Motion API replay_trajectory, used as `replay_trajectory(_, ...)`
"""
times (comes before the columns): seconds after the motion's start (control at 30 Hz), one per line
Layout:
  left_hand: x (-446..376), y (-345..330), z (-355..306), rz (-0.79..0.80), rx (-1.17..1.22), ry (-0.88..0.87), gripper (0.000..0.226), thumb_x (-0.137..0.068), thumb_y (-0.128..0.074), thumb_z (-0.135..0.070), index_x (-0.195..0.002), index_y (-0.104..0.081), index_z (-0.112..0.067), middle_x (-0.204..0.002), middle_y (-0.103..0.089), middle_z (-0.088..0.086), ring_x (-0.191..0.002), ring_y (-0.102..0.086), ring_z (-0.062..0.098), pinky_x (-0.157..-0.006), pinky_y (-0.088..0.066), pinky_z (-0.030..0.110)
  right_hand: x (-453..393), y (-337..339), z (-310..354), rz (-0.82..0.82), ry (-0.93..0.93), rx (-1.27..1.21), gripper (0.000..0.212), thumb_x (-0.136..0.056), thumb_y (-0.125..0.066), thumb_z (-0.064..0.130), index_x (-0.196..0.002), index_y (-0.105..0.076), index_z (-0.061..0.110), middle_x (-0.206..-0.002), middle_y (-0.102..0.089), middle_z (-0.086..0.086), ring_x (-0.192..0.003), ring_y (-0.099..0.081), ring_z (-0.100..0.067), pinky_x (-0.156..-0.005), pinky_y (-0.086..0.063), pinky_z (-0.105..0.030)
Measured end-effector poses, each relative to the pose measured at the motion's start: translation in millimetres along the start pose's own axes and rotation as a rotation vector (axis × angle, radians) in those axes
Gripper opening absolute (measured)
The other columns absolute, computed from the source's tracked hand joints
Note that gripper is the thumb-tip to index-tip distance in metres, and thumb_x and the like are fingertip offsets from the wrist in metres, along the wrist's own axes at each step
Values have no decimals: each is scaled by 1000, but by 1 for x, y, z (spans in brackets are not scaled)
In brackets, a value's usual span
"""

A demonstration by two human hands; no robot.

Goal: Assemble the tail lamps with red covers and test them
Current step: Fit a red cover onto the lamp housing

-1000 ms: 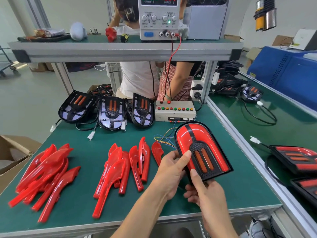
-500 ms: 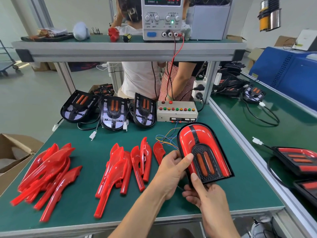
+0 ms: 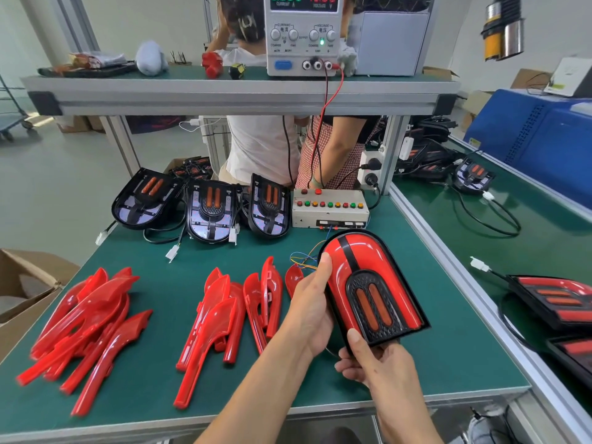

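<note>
I hold a tail lamp (image 3: 368,277) with both red covers fitted, tilted up above the green mat. My left hand (image 3: 312,312) grips its left edge, thumb on the red cover. My right hand (image 3: 374,363) holds its bottom edge, thumb on the black grille. Loose red covers lie in a pile (image 3: 83,318) at the left and a second group (image 3: 237,309) in the middle. Three bare black lamps (image 3: 208,206) stand at the back beside the test box (image 3: 330,208) with coloured buttons.
A power supply (image 3: 302,33) reading 12.00 sits on the upper shelf, its red and black leads hanging to the test box. A person stands behind the bench. Finished lamps (image 3: 554,299) lie on the right-hand bench. A cardboard box (image 3: 25,293) is at the left.
The lamp has stayed in both hands and shifted only slightly. My left thumb has slid a little further up its left cover.
</note>
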State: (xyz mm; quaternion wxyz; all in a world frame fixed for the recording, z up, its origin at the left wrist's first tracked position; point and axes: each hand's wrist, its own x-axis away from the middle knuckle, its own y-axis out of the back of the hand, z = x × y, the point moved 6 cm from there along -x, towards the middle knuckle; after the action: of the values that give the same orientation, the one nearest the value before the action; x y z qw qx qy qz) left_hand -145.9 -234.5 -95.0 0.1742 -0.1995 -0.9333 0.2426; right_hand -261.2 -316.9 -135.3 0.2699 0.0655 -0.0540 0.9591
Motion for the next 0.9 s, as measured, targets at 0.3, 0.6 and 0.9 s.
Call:
replay_trajectory(0.3,2,2,-1,-48,-43,-37,51,-96,-57,-52,-105,-77,-7,-109,-76,15,-105,-73,25,-90,-57,38,1,-1,1,30,-1,19,48,-69,-76,46,-89,-73,3,-75,-76,-18,-67,-76,-33,-57,-60,-28)
replay_trajectory(0.6,3,-1,-2,-41,-94,-44,51,-97,-54,-54,-106,-78,-10,-108,-77,13,-105,-73,25,-93,-56,39,0,1,2,51,-18,9,47,-70,-77,46,-92,-73,4,-76,-75,-19,-66,-75,-32,-58,-59,-29)
replay_trajectory(0.9,0,5,-10,-58,-49,-28,45,-85,-75,-42,-116,-73,-10,-108,-77,12,-105,-72,30,-98,-56,45,0,0,5,122,-25,28,44,-78,-82,46,-90,-73,5,-77,-75,-20,-67,-74,-35,-60,-59,-31)
